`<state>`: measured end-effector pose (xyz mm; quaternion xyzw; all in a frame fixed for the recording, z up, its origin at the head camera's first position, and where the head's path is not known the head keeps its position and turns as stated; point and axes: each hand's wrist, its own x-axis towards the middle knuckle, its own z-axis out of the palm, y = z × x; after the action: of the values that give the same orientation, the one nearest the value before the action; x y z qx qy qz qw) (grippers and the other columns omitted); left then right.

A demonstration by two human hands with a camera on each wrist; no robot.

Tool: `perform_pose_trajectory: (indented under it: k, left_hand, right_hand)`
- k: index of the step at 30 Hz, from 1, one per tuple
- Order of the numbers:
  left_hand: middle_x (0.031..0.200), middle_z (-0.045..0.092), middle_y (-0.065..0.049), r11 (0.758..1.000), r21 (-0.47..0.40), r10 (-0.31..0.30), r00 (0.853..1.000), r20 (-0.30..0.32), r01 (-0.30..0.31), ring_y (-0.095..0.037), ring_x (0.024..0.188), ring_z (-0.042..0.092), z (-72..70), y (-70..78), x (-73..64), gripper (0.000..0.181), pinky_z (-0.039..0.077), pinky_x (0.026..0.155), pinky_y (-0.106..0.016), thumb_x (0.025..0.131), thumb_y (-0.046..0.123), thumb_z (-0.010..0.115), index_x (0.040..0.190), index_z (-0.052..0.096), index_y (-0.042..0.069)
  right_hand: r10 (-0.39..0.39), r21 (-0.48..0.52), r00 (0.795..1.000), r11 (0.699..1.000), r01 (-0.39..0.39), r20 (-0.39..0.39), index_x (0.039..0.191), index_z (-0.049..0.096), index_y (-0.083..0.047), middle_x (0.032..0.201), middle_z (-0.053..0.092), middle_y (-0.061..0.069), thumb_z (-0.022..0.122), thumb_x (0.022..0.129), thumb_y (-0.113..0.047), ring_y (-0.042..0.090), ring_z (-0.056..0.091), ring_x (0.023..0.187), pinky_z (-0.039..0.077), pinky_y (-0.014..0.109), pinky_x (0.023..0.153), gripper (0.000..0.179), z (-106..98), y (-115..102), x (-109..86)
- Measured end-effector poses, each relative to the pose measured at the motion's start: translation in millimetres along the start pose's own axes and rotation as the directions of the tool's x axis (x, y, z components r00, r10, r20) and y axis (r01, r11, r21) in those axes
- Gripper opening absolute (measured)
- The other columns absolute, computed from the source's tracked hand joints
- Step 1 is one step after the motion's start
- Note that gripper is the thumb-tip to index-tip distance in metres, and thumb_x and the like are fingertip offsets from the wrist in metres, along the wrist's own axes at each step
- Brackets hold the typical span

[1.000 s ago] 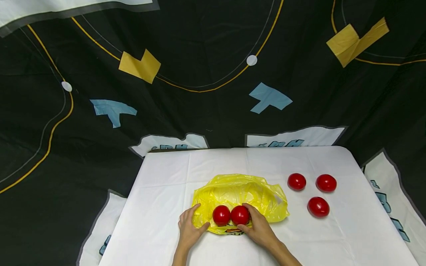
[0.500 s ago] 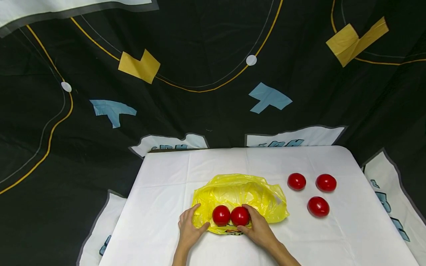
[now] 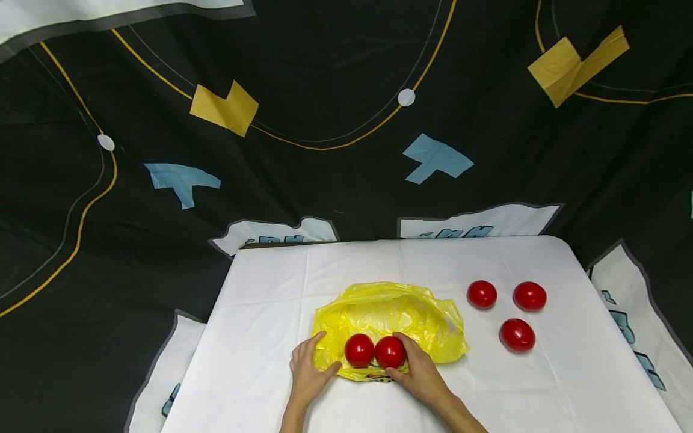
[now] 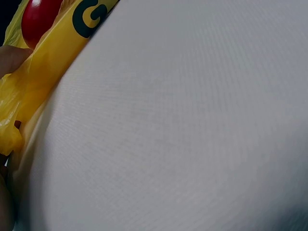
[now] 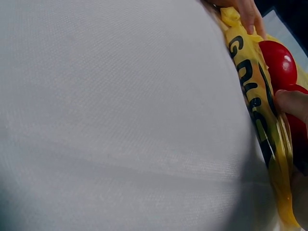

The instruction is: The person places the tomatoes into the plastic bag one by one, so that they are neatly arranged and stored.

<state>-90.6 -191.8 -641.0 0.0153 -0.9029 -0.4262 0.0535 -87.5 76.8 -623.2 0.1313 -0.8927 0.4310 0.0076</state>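
A crumpled yellow plastic bag (image 3: 384,307) lies opened out on the white-covered table, dark lettering along its near edge. Two shiny red balls (image 3: 360,350) sit side by side in its mouth. My right hand (image 3: 425,376) holds the right-hand ball (image 3: 388,352), thumb in front and index finger behind. At the bag's left end, my left hand (image 3: 308,370) grips the plastic, its thumb over the near rim. The left wrist view shows that thumb (image 4: 13,58) beside a ball (image 4: 39,21). In the right wrist view, the right thumb (image 5: 292,103) presses against a ball.
Three more red balls stand right of the bag: one at the back left (image 3: 482,294), one at the back right (image 3: 529,296) and one nearer (image 3: 517,335). A white cloth (image 3: 271,282) covers the table. Behind it hangs a black patterned curtain (image 3: 325,192).
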Motion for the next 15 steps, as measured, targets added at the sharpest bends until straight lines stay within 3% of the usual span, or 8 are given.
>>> perform_pose_trajectory:
  k: [15]
  left_hand:
    - [0.128, 0.048, -0.007, 1.0, 0.0, -0.014, 1.0, 0.005, 0.014, -0.029, 0.124, 0.028, 0.1, 1.7, -0.5, 0.073, 0.014, 0.102, -0.055, 0.068, 0.031, 0.081, 0.133, 0.049, 0.024]
  right_hand:
    - [-0.026, 0.007, 1.0, 1.0, 0.026, 0.006, 0.134, 0.044, -0.004, 0.126, 0.056, 0.013, 0.082, 0.073, -0.024, 0.027, 0.057, 0.112, 0.047, 0.045, 0.092, 0.074, -2.0, 0.7, 0.5]
